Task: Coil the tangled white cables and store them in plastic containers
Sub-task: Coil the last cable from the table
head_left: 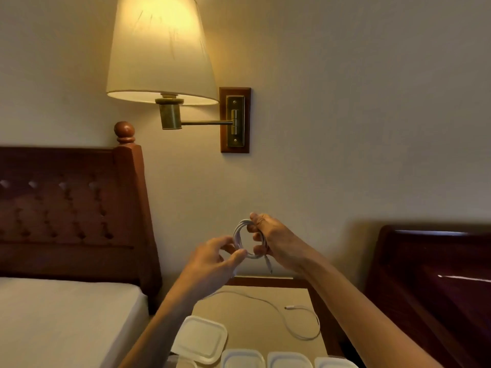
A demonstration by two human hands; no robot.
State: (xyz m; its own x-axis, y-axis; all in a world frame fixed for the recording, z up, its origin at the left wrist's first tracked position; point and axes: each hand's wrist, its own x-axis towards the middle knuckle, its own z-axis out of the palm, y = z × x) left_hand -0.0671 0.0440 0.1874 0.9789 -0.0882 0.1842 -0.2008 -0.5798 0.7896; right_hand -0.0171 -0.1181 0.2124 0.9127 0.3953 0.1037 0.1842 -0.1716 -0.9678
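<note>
coiled cable (248, 239): white, wound into a small round loop of several turns, held upright in the air above the table (255, 325); one plug end hangs down from its lower right.
loose cable (292, 318): white, thin, laid uncoiled on the table in open curves, one plug end seen near its right side.
lid (200, 338): white, square with rounded corners, laid tilted at the table's left.
containers (267, 359): translucent plastic, lined up along the table's near edge, cut off by the frame.

No text, label, brand or number reads anywhere, as far as the dim view shows.
</note>
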